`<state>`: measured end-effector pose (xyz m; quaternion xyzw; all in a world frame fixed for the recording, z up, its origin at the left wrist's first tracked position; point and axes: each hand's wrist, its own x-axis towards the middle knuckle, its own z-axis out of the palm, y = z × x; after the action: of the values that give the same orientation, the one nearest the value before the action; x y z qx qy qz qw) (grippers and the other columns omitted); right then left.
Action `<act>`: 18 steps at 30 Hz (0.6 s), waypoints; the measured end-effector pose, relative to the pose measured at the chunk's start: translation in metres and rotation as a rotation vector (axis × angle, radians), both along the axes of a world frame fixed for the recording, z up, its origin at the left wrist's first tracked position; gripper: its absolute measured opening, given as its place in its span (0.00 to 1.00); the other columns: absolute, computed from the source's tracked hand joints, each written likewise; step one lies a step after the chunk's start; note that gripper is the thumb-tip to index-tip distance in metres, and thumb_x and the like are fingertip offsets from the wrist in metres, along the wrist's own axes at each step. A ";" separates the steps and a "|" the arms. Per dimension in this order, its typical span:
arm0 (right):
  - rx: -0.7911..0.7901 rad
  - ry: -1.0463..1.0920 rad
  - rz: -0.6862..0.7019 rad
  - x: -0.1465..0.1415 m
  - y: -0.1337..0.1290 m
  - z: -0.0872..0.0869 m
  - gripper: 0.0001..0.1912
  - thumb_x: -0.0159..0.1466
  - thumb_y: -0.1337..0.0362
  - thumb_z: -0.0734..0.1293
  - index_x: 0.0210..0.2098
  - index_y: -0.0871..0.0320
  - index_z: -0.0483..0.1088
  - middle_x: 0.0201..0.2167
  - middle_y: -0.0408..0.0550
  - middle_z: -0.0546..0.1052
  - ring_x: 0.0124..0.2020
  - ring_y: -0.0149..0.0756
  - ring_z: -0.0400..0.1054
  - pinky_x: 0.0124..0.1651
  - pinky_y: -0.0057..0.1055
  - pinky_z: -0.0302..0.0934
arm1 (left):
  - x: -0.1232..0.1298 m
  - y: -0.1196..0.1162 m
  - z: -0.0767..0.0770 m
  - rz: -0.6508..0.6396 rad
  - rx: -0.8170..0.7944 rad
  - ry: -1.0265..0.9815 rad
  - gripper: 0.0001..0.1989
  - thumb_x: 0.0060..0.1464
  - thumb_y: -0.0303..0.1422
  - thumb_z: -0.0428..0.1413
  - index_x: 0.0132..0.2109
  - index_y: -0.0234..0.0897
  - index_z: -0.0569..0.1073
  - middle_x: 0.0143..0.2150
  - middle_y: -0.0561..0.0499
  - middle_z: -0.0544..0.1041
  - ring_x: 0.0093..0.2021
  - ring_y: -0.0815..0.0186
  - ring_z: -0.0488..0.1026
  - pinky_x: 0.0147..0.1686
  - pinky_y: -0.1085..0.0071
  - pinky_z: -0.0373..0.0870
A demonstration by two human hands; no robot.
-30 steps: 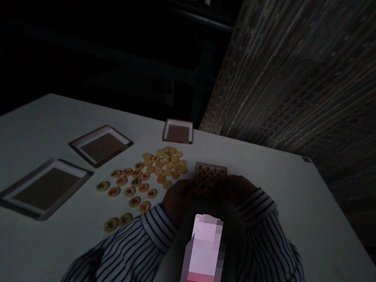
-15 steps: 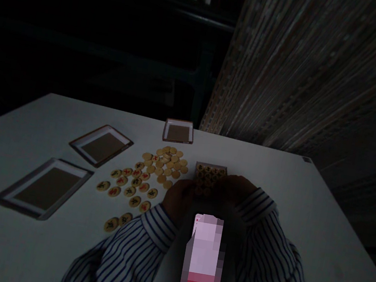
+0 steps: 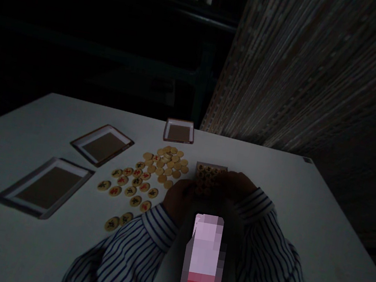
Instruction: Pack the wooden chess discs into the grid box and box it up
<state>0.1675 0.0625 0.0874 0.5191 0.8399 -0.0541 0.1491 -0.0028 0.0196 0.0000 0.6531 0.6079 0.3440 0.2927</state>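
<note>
A small open box (image 3: 212, 166) stands on the white table, filled with rows of round Chinese chess pieces (image 3: 208, 177). My left hand (image 3: 179, 198) is at the box's near left corner, its fingers curled against the edge. Over the right side of the box lies my right hand (image 3: 236, 185), fingers bent in onto the pieces; whether a piece is between them is lost in the dark. Left of my hands, loose pieces (image 3: 130, 191) lie face up with red or black characters. Beyond these, plain-side-up pieces (image 3: 169, 159) form a partly heaped cluster.
Two shallow trays, a brown-edged one (image 3: 99, 164) and a grey-edged one (image 3: 42, 215), lie at the left of the white table (image 3: 17, 146). A third tray (image 3: 178, 141) is at the far edge. A pale pink pixelated patch (image 3: 205, 254) covers something between my forearms. String curtains (image 3: 275, 69) hang behind.
My right hand has shifted slightly left and farther over the box, covering more pieces. My left hand stays at the corner. The loose pieces lie as before.
</note>
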 end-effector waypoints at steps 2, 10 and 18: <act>0.027 0.011 0.017 -0.004 0.001 0.000 0.16 0.61 0.58 0.57 0.42 0.56 0.71 0.42 0.53 0.74 0.43 0.43 0.69 0.39 0.35 0.61 | 0.000 -0.001 0.002 0.016 -0.016 -0.004 0.14 0.53 0.31 0.47 0.44 0.34 0.73 0.41 0.46 0.76 0.43 0.62 0.72 0.44 0.65 0.69; 0.056 0.032 0.059 -0.011 -0.001 -0.002 0.15 0.61 0.56 0.58 0.40 0.56 0.71 0.40 0.52 0.75 0.42 0.43 0.69 0.38 0.35 0.61 | 0.001 -0.001 0.008 0.007 -0.027 -0.011 0.13 0.53 0.32 0.48 0.43 0.35 0.73 0.41 0.46 0.76 0.42 0.62 0.72 0.43 0.66 0.70; 0.051 0.032 0.052 -0.011 0.002 -0.008 0.15 0.61 0.56 0.58 0.39 0.55 0.71 0.39 0.54 0.75 0.42 0.43 0.68 0.37 0.35 0.60 | 0.002 -0.002 0.009 0.016 -0.061 -0.004 0.14 0.54 0.34 0.47 0.43 0.34 0.73 0.41 0.45 0.76 0.43 0.61 0.72 0.43 0.65 0.69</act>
<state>0.1564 0.0647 0.0792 0.4999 0.8564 -0.0369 0.1237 -0.0009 0.0179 0.0093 0.6383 0.6228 0.3290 0.3107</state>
